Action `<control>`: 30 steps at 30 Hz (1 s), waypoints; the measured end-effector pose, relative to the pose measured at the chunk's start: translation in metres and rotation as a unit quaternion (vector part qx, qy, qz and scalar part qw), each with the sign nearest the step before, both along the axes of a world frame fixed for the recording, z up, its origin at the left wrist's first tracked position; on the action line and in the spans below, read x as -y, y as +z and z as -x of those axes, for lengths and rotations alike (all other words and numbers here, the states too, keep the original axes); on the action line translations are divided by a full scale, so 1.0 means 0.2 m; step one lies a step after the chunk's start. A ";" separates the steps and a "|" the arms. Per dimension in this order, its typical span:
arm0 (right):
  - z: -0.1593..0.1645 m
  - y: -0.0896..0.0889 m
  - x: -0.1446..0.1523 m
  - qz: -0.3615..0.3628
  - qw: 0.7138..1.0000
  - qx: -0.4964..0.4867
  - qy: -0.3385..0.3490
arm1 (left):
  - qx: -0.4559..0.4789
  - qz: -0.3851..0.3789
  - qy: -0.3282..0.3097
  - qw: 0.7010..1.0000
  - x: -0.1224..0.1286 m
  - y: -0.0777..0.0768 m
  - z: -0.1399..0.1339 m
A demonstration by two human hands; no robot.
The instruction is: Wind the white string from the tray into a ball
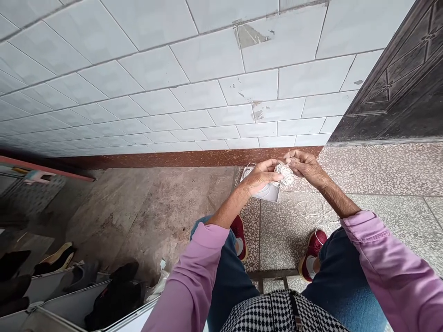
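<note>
Between my two hands is a small piece of white cord work [284, 174], looped and bunched. My left hand [265, 175] grips its left side, thumb in front and fingers behind. At its upper right, my right hand [302, 166] is closed in a pinch, with thumb and forefinger together close to the piece; what sits in the fingertips is too small to make out. Loose white cord [320, 214] trails in loops over the floor below my right hand. Under my left hand stands a shallow white box [268, 192], partly covered, with pale coiled cord inside.
A white tiled wall [207, 92] with a red-brown skirting rises in front. A dark door [408, 92] is at the right. My red shoes [314, 249] rest on the speckled floor. Open boxes [79, 295] holding dark shoes stand at the lower left.
</note>
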State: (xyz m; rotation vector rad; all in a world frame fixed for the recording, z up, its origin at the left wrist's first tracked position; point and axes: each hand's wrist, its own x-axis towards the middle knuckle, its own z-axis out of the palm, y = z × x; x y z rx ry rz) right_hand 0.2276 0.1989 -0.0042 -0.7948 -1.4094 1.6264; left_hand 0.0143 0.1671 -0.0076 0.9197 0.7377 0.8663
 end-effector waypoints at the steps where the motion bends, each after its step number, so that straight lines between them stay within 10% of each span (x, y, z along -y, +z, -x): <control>1: -0.01 0.01 0.00 0.011 1.000 -0.016 0.000 | -0.006 -0.008 0.001 1.000 0.00 0.00 0.00; 8: -0.09 0.05 0.01 0.065 0.996 -0.059 0.031 | -0.123 -0.081 0.000 0.989 -0.04 -0.02 0.03; 20: -0.13 0.02 -0.01 -0.148 0.976 0.159 -0.006 | -0.047 0.027 -0.056 0.997 -0.01 0.05 0.06; 26: -0.05 0.09 0.11 -0.330 0.891 0.206 -0.236 | -0.002 0.037 0.009 0.999 -0.04 0.06 0.07; 30: 0.02 0.09 0.18 -0.191 0.952 0.133 -0.198 | 0.004 0.041 0.026 0.999 -0.04 0.06 0.06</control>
